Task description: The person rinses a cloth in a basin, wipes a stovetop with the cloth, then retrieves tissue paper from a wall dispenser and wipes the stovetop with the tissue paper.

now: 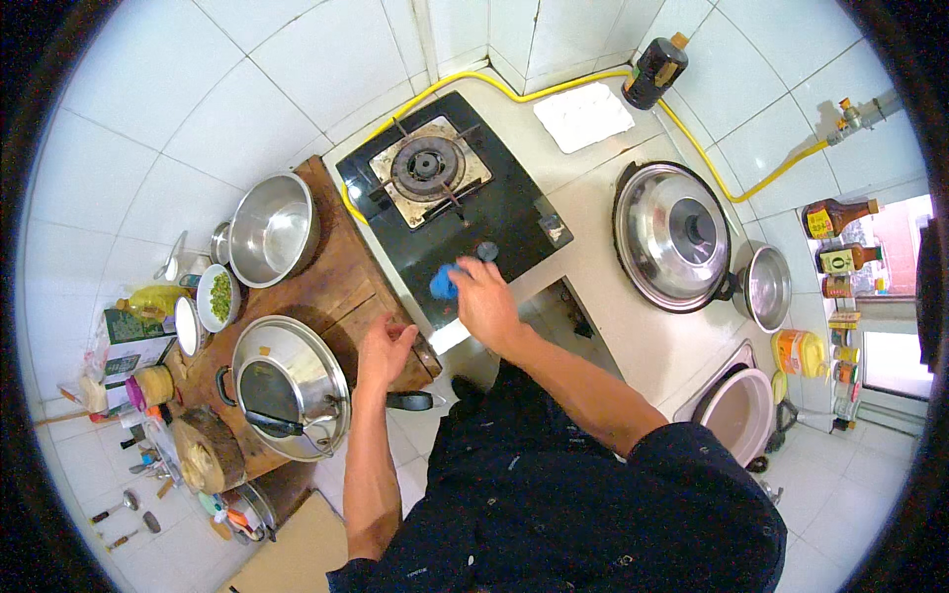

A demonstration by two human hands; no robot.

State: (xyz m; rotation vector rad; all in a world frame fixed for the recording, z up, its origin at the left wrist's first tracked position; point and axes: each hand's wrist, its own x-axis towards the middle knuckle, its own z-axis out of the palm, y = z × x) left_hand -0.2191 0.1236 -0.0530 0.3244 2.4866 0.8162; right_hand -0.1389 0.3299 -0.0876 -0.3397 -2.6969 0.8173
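Observation:
A blue cloth (444, 282) is bunched in the fingers of my right hand (488, 305). It sits over the front part of the black glass top of a gas stove (511, 200), close to a round dark knob (487, 251). My left hand (384, 347) hovers by the edge of the wooden table (356, 307); nothing shows in it, and its thumb stands apart from the loosely curled fingers. Left of that hand, a lidded steel pan (326, 370) rests on the table. At the back of the stove is the burner (425, 164), with no pot on it.
A steel pot (274, 230) and a bowl of chopped greens (221, 296) stand at left. On the right counter are a lidded wok (671, 233), a steel basin (767, 287) and a dark bottle (655, 72). A yellow gas hose (778, 176) runs behind the stove.

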